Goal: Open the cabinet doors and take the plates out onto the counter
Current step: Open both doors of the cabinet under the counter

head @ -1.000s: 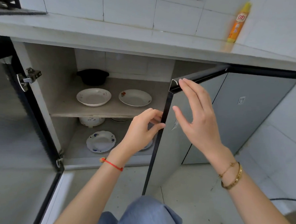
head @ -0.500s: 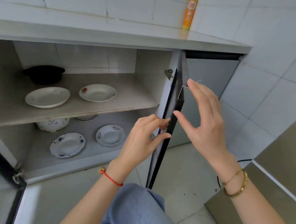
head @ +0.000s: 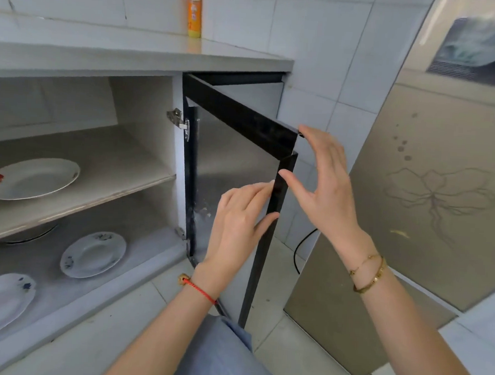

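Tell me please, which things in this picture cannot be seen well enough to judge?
- Plate on the lower shelf, head view: cut off by the left edge.
- Dish under the upper shelf: mostly hidden by the shelf board; its kind is unclear.
- Left hand fingertips: behind the door edge, so the grip is uncertain.
- Orange bottle on the counter: top cut off, label too small to read.

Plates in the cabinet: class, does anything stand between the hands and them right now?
Nothing visible blocks them. The right door is swung out, with both the left hand and right hand at its free edge. The plate on the upper shelf and the two plates below lie exposed in the open cabinet.
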